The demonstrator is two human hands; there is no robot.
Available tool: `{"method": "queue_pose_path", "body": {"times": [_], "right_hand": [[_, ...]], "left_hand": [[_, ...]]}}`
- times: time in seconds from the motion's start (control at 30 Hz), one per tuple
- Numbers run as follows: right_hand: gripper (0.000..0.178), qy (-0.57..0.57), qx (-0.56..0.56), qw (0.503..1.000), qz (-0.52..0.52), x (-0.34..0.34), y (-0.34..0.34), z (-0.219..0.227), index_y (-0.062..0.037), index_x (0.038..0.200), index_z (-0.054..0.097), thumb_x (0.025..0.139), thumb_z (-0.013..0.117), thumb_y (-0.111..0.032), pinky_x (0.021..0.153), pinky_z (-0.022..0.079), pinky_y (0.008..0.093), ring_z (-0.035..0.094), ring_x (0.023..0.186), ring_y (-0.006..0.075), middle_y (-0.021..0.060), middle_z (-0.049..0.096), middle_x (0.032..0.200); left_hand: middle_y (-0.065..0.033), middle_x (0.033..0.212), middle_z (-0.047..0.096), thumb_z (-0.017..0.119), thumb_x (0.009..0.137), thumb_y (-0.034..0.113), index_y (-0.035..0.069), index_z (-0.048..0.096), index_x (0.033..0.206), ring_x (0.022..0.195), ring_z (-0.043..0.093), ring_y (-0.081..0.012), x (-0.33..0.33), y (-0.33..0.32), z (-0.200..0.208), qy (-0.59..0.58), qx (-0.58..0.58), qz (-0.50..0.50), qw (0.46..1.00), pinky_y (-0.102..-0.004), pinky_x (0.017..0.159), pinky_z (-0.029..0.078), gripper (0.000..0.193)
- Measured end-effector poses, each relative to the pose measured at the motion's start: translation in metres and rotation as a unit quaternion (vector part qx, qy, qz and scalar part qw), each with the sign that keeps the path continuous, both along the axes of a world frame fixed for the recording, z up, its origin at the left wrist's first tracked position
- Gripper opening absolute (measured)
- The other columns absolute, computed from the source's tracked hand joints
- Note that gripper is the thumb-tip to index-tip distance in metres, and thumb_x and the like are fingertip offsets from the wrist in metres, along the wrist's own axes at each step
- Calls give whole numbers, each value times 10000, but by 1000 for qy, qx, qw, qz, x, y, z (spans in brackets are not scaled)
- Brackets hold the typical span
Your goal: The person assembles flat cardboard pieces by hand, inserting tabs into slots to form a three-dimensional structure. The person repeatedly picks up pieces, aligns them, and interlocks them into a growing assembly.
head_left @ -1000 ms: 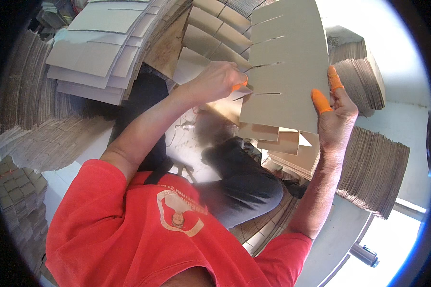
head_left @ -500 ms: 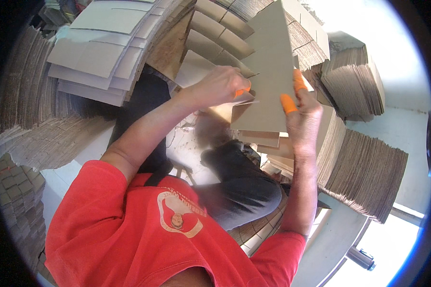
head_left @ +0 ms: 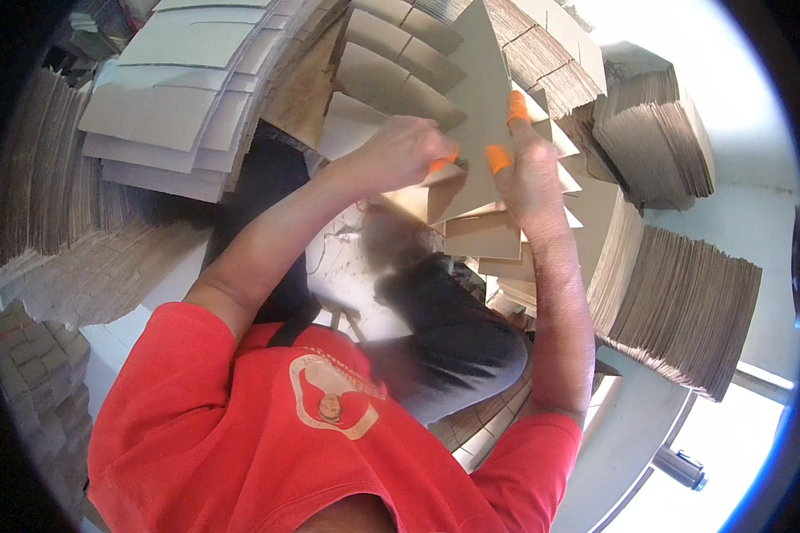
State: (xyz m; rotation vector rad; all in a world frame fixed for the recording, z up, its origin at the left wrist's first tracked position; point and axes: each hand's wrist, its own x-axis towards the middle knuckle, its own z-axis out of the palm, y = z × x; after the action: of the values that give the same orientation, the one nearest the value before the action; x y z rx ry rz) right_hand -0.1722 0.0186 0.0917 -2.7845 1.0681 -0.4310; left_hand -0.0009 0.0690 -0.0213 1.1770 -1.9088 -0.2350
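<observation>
A long cardboard divider strip runs away from me, between my hands. Several cardboard cross pieces stand in a row, crossing it; their ends stick out on both sides. My right hand, with orange finger covers on thumb and forefinger, is closed on the strip's right edge. My left hand is closed at the near cross pieces on the left, an orange cover showing at its fingertips. It appears to pinch one cross piece, though the fingers partly hide the contact.
A pile of flat cardboard sheets lies at the upper left. More stacks of cardboard stand at the right and upper right. Bundled small pieces are piled at the lower left. My dark-trousered knee is below the cardboard.
The long strip has moved down and left into the cross pieces, whose ends now show on its right side. My right hand moved up and left with it; the left hand barely moved.
</observation>
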Motion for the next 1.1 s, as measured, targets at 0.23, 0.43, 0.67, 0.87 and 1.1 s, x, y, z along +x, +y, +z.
{"method": "queue_pose_path", "body": {"times": [0.23, 0.43, 0.67, 0.87, 1.1], "right_hand": [[638, -71, 65, 993, -66, -8, -2, 11, 41, 1380, 452, 776, 647, 106, 473, 513, 330, 650, 587, 217, 150, 680, 795], [667, -30, 101, 993, -46, -11, 19, -6, 18, 1402, 421, 767, 581, 143, 403, 467, 315, 615, 497, 177, 135, 654, 739], [611, -27, 117, 990, -69, -14, 37, -2, 0, 1324, 519, 736, 611, 139, 536, 524, 358, 670, 666, 280, 170, 663, 764], [690, -79, 122, 979, -144, -33, 63, -48, 38, 1383, 452, 749, 724, 35, 587, 524, 389, 636, 612, 336, 181, 638, 695], [700, 15, 12, 995, -96, -40, 81, -87, 27, 1422, 419, 816, 738, -118, 553, 512, 428, 627, 561, 335, 177, 601, 631]], "left_hand": [[-146, 723, 600, 641, 731, 9, 57, 687, 832, 736, 630, -359, -2, 4, 8, -30, 37, -8, 999, -460, 643, 498, 120], [-148, 726, 609, 642, 741, 9, 48, 671, 847, 742, 631, -360, -7, -1, 3, -20, 19, 13, 1000, -461, 652, 500, 116], [-145, 735, 614, 624, 748, -3, 35, 654, 839, 750, 626, -356, -5, 2, -3, -15, 13, 18, 1000, -453, 650, 495, 103], [-145, 717, 596, 602, 774, 23, 25, 638, 810, 750, 616, -346, -8, 2, 8, -21, -8, 8, 1000, -447, 645, 481, 50], [-122, 958, 641, 679, 794, 106, 71, 640, 1057, 938, 621, -308, -10, -6, 17, -59, 64, -27, 996, -424, 795, 510, 268]]}}
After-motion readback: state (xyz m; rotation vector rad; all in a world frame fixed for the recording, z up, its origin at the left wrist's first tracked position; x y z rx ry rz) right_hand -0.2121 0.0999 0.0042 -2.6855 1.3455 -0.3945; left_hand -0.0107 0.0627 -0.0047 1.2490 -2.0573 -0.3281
